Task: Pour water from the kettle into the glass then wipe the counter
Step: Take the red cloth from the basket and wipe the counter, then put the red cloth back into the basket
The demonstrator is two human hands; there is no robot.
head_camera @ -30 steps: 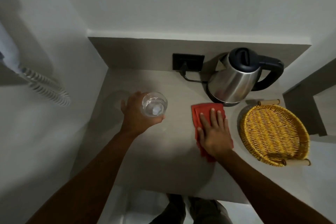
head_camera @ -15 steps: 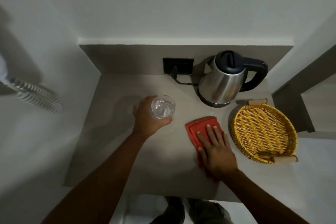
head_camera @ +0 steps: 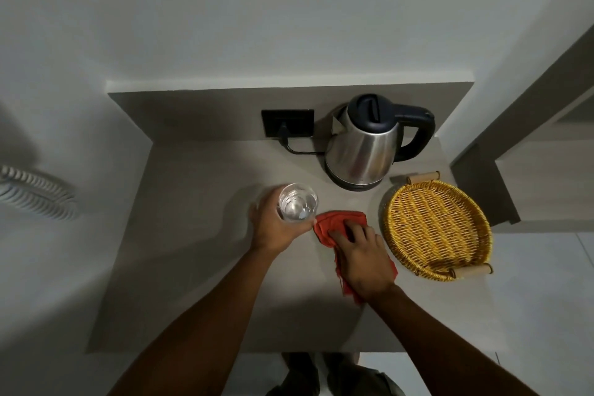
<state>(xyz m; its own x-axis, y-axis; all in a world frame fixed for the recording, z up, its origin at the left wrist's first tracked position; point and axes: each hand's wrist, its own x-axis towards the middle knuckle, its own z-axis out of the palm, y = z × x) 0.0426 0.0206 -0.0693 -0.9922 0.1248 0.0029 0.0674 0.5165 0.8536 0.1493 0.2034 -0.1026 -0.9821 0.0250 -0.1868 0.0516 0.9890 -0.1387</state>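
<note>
A view from above onto a small grey counter (head_camera: 193, 267) set in a white-walled nook; two bare forearms reach in from the bottom edge.

The left hand (head_camera: 276, 228) is curled round a clear glass (head_camera: 298, 206), fingers closed on its side; water shows inside; whether the glass is lifted or resting on the counter cannot be told from above. Holding it likely keeps it out of the cloth's path — and safe from a knock.

The right hand (head_camera: 361, 254) lies palm down on a red cloth (head_camera: 331, 222), fingers bent and pressing it flat to the counter rather than gripping it; the cloth's far edge is bunched, just beside the glass.

The kettle (head_camera: 361, 148) stands upright at the back, lid shut, handle to the right, its cord running to a black socket (head_camera: 287, 127) on the wall; it looks set down and done with, so the pour seems finished and wiping is the step in hand.

A yellow wicker basket (head_camera: 437, 228) sits to the right of the cloth, near the kettle — apart from both hands; a coiled white cord (head_camera: 35, 196) hangs at far left.
</note>
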